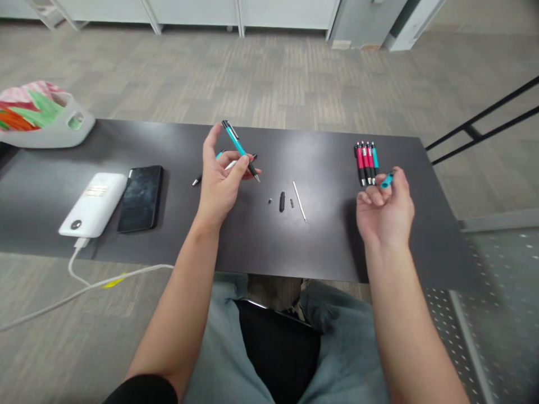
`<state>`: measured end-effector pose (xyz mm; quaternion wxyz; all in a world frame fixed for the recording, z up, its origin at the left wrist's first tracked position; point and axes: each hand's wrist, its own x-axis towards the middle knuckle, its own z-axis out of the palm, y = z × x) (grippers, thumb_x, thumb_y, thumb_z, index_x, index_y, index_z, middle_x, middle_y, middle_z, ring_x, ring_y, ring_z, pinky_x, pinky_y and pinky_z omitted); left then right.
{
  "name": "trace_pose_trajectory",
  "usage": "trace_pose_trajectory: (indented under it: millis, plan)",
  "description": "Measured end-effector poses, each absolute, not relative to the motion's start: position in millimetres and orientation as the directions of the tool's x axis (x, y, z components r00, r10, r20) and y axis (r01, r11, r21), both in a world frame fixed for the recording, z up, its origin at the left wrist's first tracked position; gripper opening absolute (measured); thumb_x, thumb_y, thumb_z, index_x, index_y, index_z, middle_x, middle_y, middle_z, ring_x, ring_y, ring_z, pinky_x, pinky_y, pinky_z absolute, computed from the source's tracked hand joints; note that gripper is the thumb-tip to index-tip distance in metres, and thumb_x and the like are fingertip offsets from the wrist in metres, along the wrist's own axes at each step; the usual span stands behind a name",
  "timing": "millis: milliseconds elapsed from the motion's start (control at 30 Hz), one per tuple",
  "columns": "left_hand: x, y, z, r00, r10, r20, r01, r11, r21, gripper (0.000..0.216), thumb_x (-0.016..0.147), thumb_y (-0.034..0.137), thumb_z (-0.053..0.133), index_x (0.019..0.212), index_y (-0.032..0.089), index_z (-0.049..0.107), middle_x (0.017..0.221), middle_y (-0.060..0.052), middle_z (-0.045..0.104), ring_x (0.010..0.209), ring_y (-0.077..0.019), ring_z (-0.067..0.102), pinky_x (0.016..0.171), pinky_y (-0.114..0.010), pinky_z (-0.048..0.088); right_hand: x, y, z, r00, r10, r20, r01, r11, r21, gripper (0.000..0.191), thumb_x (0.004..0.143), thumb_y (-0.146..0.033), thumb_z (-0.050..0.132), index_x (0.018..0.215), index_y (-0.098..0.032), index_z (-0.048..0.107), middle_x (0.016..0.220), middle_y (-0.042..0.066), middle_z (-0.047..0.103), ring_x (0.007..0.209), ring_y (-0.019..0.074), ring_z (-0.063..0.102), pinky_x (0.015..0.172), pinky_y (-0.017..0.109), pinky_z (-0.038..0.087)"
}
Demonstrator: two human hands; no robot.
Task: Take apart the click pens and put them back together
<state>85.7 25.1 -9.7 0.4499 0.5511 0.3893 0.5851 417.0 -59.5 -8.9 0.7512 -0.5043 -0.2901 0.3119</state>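
My left hand (221,188) holds a blue ballpoint pen (236,143) between thumb and fingers, its black tip slanting down to the right. Behind that hand more pens (197,180) lie on the table, mostly hidden. In the fingers of my right hand (384,210), palm up, is a short blue pen barrel (387,180), its open end toward me. Between the hands lie a silver refill (299,201), a black grip sleeve (282,201), a small dark piece (292,203), perhaps a spring, and a tiny metal piece (270,201).
A row of several red and blue pens (364,163) lies just beyond my right hand on the dark table (328,247). At the left are a black phone (141,199), a white power bank (95,202) with a cable (126,275), and a white basket (80,120) of colourful packets.
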Motion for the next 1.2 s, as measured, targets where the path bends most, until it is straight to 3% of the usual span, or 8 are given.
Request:
trace_pose_trajectory:
  millis: [200,300,433,533,667,800,967,1200]
  plan:
    - [83.0,21.0,-3.0,-0.051,0.967,0.249,0.153,-0.238,0.959,0.087,0.115,0.063,0.092,0.185,0.044,0.044,0.117,0.003,0.083,0.1,-0.0224,0.089,0.09,-0.045,0.071,390.4,-87.0,5.5,0.329,0.829,0.452,0.347,0.339,-0.875,0.052,0.099,-0.045,0.109,0.139,-0.042,0.076,0.108,-0.001,0.076,0.078,0.0218,0.065,0.073,0.041,0.06]
    - [84.0,19.2,-1.5,-0.076,0.966,0.249,0.175,-0.233,0.957,0.089,0.112,0.062,0.096,0.183,0.044,0.045,0.117,0.003,0.081,0.1,-0.0226,0.089,0.089,-0.046,0.071,379.4,-90.5,16.4,0.507,0.652,0.565,0.372,0.425,-0.825,0.056,0.104,-0.051,0.101,0.148,-0.044,0.066,0.142,0.004,0.076,0.08,0.022,0.067,0.071,0.044,0.062]
    - [84.8,17.3,-1.0,-0.063,0.964,0.259,0.196,-0.243,0.95,0.093,0.109,0.065,0.098,0.183,0.042,0.047,0.115,0.003,0.077,0.102,-0.0228,0.088,0.091,-0.046,0.072,373.5,-91.2,26.1,0.459,0.723,0.516,0.362,0.378,-0.852,0.065,0.097,-0.053,0.108,0.147,-0.045,0.067,0.155,0.007,0.076,0.092,0.0259,0.073,0.07,0.044,0.066]
    - [82.3,16.5,-1.9,-0.047,0.965,0.257,0.233,-0.24,0.942,0.093,0.107,0.063,0.099,0.182,0.041,0.051,0.113,0.003,0.078,0.101,-0.0238,0.087,0.091,-0.045,0.072,368.3,-94.4,28.4,0.548,0.599,0.584,0.361,0.46,-0.811,0.062,0.103,-0.051,0.105,0.15,-0.045,0.065,0.173,0.006,0.066,0.093,0.0226,0.078,0.068,0.042,0.069]
    - [77.4,17.0,-7.2,-0.016,0.963,0.268,0.322,-0.248,0.914,0.087,0.102,0.055,0.101,0.178,0.037,0.062,0.109,0.0,0.083,0.09,-0.0249,0.085,0.087,-0.044,0.071,367.2,-92.0,26.2,0.329,0.8,0.501,0.327,0.401,-0.856,0.059,0.103,-0.048,0.104,0.147,-0.041,0.066,0.138,0.004,0.078,0.084,0.0218,0.079,0.077,0.045,0.075]
    - [75.5,18.8,-12.9,-0.009,0.96,0.279,0.39,-0.254,0.885,0.079,0.099,0.045,0.099,0.172,0.036,0.07,0.109,-0.002,0.085,0.082,-0.0245,0.082,0.085,-0.043,0.071,372.7,-86.4,28.2,0.566,0.629,0.532,0.264,0.474,-0.84,0.06,0.109,-0.053,0.098,0.155,-0.044,0.061,0.159,0.007,0.072,0.098,0.0268,0.081,0.075,0.044,0.072]
    - [76.6,19.1,-13.5,0.013,0.969,0.248,0.41,-0.231,0.882,0.065,0.1,0.04,0.098,0.161,0.033,0.078,0.112,-0.004,0.087,0.085,-0.0247,0.083,0.089,-0.042,0.073,369.9,-91.6,28.1,0.377,0.839,0.391,0.184,0.346,-0.92,0.052,0.108,-0.056,0.102,0.147,-0.045,0.069,0.099,-0.004,0.067,0.077,0.0242,0.072,0.075,0.043,0.066]
    - [76.6,20.1,-16.8,0.023,0.975,0.219,0.441,-0.207,0.873,0.054,0.1,0.032,0.099,0.15,0.031,0.081,0.105,-0.002,0.085,0.08,-0.0231,0.082,0.094,-0.043,0.076,355.8,-88.4,16.3,0.311,0.938,0.154,-0.032,0.173,-0.984,0.063,0.103,-0.07,0.103,0.149,-0.045,0.069,0.104,-0.002,0.077,0.084,0.026,0.077,0.079,0.045,0.07]
